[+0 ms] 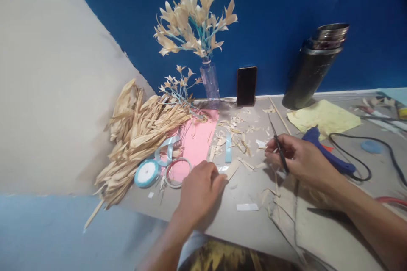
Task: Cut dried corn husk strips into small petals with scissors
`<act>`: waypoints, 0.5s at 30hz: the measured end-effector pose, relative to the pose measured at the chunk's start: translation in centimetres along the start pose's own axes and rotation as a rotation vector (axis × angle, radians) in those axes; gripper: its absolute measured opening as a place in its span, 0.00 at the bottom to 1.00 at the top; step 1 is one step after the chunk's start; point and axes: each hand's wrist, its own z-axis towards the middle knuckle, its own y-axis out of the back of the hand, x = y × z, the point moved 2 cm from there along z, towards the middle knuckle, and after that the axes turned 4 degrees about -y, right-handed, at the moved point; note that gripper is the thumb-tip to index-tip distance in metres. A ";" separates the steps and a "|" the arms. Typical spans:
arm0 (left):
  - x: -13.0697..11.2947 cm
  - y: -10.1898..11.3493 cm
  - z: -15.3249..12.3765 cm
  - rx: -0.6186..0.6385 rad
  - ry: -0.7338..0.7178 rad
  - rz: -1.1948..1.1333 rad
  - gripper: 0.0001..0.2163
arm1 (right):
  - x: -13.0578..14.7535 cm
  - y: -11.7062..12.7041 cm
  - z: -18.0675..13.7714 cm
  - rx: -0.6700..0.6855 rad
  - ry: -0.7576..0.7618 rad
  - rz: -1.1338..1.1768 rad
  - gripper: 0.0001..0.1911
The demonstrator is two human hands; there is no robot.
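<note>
My right hand (297, 156) is closed round a pair of black scissors (277, 142), whose blades point up and away over the table. My left hand (200, 190) rests knuckles-up on the grey table (222, 216), fingers curled, its fingertips touching a small pale strip (227, 170). Scraps of dried husk (237, 133) lie scattered between both hands. A pink sheet (199, 139) lies just beyond my left hand, with a roll of light blue ribbon (146, 173) and a clear tape ring (178, 172) to its left.
A heap of dried husks (140, 135) lies at the left. By the blue wall stand a vase of husk flowers (210, 80), a dark phone (246, 86) and a steel flask (316, 65). A blue glue gun (327, 152) with black cord and yellow paper (322, 118) lie right.
</note>
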 end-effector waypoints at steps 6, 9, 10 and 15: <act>-1.0 -2.4 -0.3 0.046 -0.031 -0.079 0.03 | -0.1 0.3 0.2 0.001 0.011 0.001 0.11; -0.6 -2.0 -0.1 0.047 0.013 -0.123 0.03 | -0.2 0.3 0.3 0.007 0.006 0.013 0.11; -0.5 -1.8 -0.1 0.041 0.018 -0.136 0.04 | -0.2 0.3 0.3 0.008 0.005 0.013 0.11; -0.6 -1.2 -0.3 0.079 0.051 -0.542 0.05 | 0.0 0.1 0.1 0.068 -0.055 0.142 0.12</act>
